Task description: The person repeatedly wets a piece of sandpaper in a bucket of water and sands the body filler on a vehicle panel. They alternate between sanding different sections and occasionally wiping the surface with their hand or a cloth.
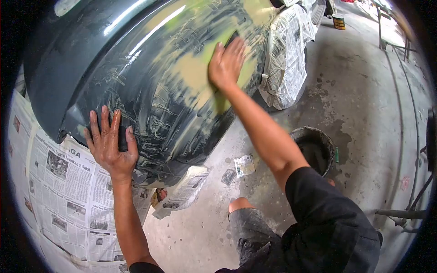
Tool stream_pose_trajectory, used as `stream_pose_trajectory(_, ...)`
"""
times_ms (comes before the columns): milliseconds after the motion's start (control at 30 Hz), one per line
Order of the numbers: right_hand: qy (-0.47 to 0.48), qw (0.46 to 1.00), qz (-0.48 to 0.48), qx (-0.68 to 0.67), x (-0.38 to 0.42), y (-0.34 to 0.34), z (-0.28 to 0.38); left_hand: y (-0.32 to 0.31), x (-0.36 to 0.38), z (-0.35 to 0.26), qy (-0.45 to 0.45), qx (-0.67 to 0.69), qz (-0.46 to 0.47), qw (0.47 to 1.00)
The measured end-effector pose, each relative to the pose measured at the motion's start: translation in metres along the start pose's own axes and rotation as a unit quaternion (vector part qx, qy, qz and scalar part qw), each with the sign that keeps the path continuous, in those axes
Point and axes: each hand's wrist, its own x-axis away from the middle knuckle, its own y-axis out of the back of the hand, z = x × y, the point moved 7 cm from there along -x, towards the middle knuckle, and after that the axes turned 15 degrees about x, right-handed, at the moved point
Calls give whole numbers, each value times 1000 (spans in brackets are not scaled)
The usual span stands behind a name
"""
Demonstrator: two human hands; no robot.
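A dark car body panel, wet and streaked, fills the upper middle of the view. Tan and yellow-green patches show through the smeared residue on it. My left hand rests on the panel's lower left part, fingers spread, nothing held. Farther up, my right hand presses a dark sanding pad against the panel beside the light patches. Most of the pad is hidden under the fingers, and only a dark edge shows past them.
Newspaper sheets cover the area at left. Plastic-wrapped masking covers the wheel area. A black bucket stands on the concrete floor by my right arm. Small flat scraps lie below. A can stands farther back; metal stands are at right.
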Motion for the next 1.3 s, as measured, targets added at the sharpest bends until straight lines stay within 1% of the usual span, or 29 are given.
stream_pose_trajectory(267, 60, 995, 75, -12, 125, 12, 62, 0, 2, 1, 3, 1, -3, 1000)
stream_pose_trajectory(400, 68, 992, 100, -34, 171, 26, 84, 0, 3, 1, 6, -3, -2, 1000)
stream_pose_trajectory(467, 65, 985, 149, -65, 193, 29, 95, 0, 3, 1, 4, -2, -5, 1000)
stream_pose_trajectory(500, 64, 985, 147, -64, 207, 34, 100, 0, 2, 1, 4, -3, -9, 1000)
stream_pose_trajectory(567, 89, 973, 184, -109, 231, 41, 112, 0, 3, 2, -2, -1, -8, 1000)
stream_pose_trajectory(667, 93, 968, 207, -110, 217, 40, 103, 0, 4, 1, -4, -6, -7, 1000)
stream_pose_trajectory(700, 77, 983, 155, -55, 192, 29, 89, 0, 5, 2, -2, -9, -7, 1000)
stream_pose_trajectory(733, 46, 990, 121, -50, 160, 27, 73, 0, 5, 2, -2, -11, -6, 1000)
stream_pose_trajectory(767, 15, 991, 105, -77, 132, 29, 61, 0, 4, 3, -5, -8, -8, 1000)
stream_pose_trajectory(800, -2, 993, 87, -76, 119, 31, 59, 0, 5, 2, -6, -5, -11, 1000)
stream_pose_trajectory(867, 30, 994, 67, -84, 136, 26, 75, 0, 5, 2, -2, -2, -12, 1000)
stream_pose_trajectory(900, 81, 990, 94, -67, 164, 31, 92, -1, 5, 2, -3, -1, -9, 1000)
stream_pose_trajectory(933, 162, 978, 115, -57, 198, 38, 113, -1, 4, 2, -3, -2, -11, 1000)
stream_pose_trajectory(1000, 260, 951, 136, -94, 224, 41, 124, 0, 5, 2, 3, -5, -8, 1000)
stream_pose_trajectory(1033, 255, 960, 101, -65, 208, 36, 114, 0, 6, 2, 2, -8, -6, 1000)
stream_pose_trajectory(1067, 253, 965, 65, -36, 173, 29, 103, 0, 6, 2, 2, -9, -5, 1000)
stream_pose_trajectory(1100, 220, 973, 22, 61, 132, 5, 81, 0, 6, 3, 4, -10, -6, 1000)
stream_pose_trajectory(1133, 185, 970, -24, 158, 89, -15, 61, -1, 6, 3, 6, -14, -10, 1000)
stream_pose_trajectory(1167, 106, 993, -21, 54, 40, -5, 46, -1, 6, 3, 5, -10, -11, 1000)
stream_pose_trajectory(1200, 25, 998, -15, -49, 11, 6, 37, 0, 6, 3, 4, -6, -11, 1000)
stream_pose_trajectory(1233, 30, 998, -15, -50, 10, 8, 46, 0, 5, 3, 4, 1, -17, 1000)
stream_pose_trajectory(1300, -19, 999, -30, -38, 17, 10, 57, 1, 5, 2, 12, -1, -11, 1000)
